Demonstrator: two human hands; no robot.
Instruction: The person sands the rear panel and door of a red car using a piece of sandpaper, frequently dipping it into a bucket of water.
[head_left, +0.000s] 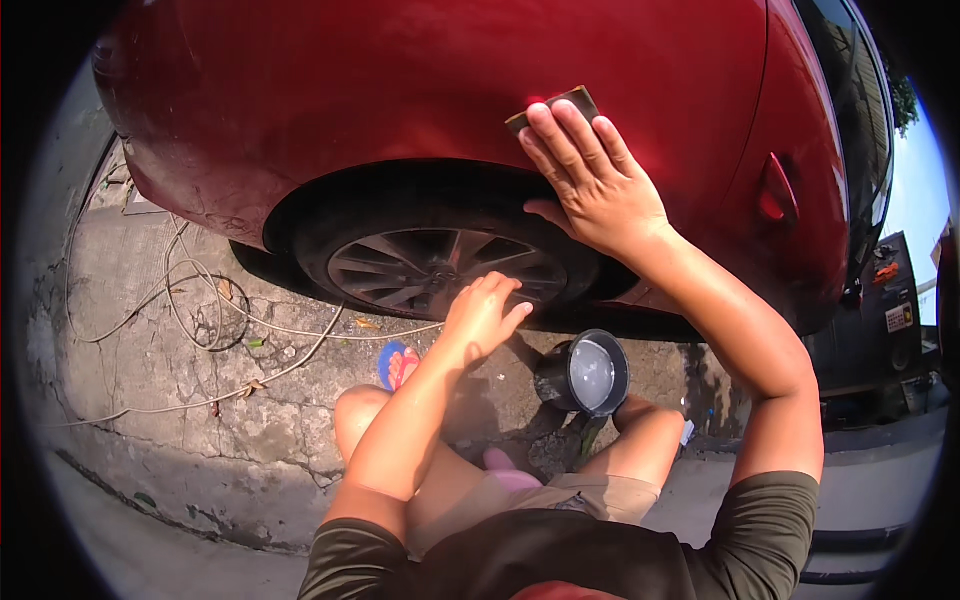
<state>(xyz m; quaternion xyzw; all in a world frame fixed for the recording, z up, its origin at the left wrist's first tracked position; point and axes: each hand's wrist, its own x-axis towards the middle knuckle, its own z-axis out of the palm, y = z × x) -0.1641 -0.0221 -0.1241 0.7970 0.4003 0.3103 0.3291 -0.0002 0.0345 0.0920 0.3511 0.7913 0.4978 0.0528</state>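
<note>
My right hand lies flat on the red car's body panel, above and right of the wheel arch. Under its stretched fingers is a small dark sheet of what looks like sandpaper, pressed against the paint. Only the sheet's corners and upper edge show past the fingertips. Lower down, my left hand hangs in front of the wheel, fingers loosely bent and thumb apart, holding nothing. Whether it touches the wheel is hard to tell. Between my right knee and the tyre stands a black bucket with cloudy water.
A pale hose or cord loops over the cracked concrete at left. My foot in a blue sandal is beside the wheel. The car's door handle is at right, with dark equipment beyond it.
</note>
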